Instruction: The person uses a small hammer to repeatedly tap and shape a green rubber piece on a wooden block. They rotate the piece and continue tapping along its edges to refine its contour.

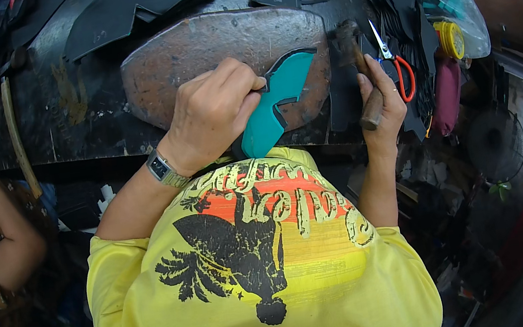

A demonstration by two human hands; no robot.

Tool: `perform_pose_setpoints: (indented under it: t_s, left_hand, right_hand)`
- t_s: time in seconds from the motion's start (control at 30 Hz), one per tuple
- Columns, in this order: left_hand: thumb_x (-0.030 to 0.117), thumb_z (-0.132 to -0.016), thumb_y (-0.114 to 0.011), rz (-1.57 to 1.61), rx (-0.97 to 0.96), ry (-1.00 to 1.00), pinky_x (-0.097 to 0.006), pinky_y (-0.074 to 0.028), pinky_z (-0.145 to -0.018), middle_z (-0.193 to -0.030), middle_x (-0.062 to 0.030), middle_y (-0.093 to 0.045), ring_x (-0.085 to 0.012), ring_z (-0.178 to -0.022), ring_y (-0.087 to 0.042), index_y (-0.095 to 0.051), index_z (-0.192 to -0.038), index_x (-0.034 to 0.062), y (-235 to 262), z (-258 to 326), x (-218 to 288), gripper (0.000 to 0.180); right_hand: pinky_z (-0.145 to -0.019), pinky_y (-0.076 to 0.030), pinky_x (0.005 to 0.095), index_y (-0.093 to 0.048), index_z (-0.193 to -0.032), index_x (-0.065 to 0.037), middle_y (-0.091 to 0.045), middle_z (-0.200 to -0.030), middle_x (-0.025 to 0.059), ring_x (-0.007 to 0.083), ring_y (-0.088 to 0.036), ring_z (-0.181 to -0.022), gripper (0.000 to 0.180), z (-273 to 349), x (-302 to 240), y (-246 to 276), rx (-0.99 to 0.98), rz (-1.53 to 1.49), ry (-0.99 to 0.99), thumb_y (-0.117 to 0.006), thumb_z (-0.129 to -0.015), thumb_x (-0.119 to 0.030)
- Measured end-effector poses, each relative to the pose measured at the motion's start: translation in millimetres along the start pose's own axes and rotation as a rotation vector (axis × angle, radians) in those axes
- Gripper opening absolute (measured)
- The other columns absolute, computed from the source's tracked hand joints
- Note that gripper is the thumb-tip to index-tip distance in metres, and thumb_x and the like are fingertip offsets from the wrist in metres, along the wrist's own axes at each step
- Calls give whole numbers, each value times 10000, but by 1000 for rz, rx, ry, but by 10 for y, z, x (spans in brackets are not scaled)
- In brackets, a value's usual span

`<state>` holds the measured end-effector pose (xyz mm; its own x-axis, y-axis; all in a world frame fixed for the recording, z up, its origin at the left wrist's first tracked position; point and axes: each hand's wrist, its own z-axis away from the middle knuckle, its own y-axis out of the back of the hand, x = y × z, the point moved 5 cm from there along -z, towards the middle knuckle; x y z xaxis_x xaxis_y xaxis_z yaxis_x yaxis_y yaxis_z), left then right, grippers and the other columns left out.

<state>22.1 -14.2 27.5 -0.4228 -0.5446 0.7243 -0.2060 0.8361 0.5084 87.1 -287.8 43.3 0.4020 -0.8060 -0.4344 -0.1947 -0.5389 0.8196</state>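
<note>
Teal cutout piece [280,104] is lying on rusty metal slab [212,47], left hand [214,113] fingers curled pressing it down; right hand [381,103] fingers wrapping hammer [363,75] handle, red scissors [398,67] just beside.

One teal cutout [276,104] under the left fingers; one hammer [363,75]; one pair of scissors [395,64] just beyond the right fingers; perhaps several black cutouts [139,7].
</note>
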Motion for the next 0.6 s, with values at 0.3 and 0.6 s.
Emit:
perform_pose_setpoints:
  t_s: [0.3,0.6]
  left_hand:
    - [19,-790,-808,-21,-14,-54,-363,-562,-675,-869,-84,-671,-282,-766,-706,-650,-921,46,1,-4,15,207]
    - [-4,-768,-812,-85,-75,41,-377,-537,-709,-918,-85,-727,-279,-804,-712,-707,-926,46,-11,-26,-21,197]
  right_hand:
    - [-902,-553,371,-728,-1005,-27,-752,-1130,173,291,-713,-976,215,-10,-684,-181,-135,-492,176,-787,-818,63]
    - [-841,-554,367,-701,-1002,-39,-750,-1112,154,297,-691,-975,288,-22,-858,-679,-290,-624,316,-786,-754,82]
